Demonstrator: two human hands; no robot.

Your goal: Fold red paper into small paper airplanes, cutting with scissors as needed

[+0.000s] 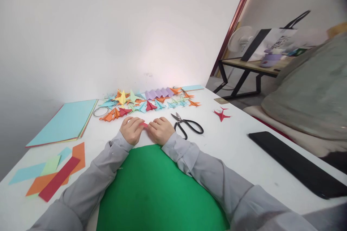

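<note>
Between my two hands is a small piece of red paper (144, 125), mostly covered by fingers. My left hand (132, 130) is closed on its left end, and my right hand (162, 130) pinches the right end. Both hands are just above the far edge of a green sheet (159, 191). Close to my right hand lie black-handled scissors (187, 123), blades parted. Beyond the hands are several folded paper figures, among them a yellow one (123, 97), a dark red one (150, 106) and a pleated purple strip (159, 94).
Loose coloured strips, one dark red (59, 179), lie at the left. Behind them is a stack of paper with light blue on top (63, 121). A red folded figure (222, 115) and a flat black object (295, 162) are on the right. The wall (121, 36) borders the white table (217, 151).
</note>
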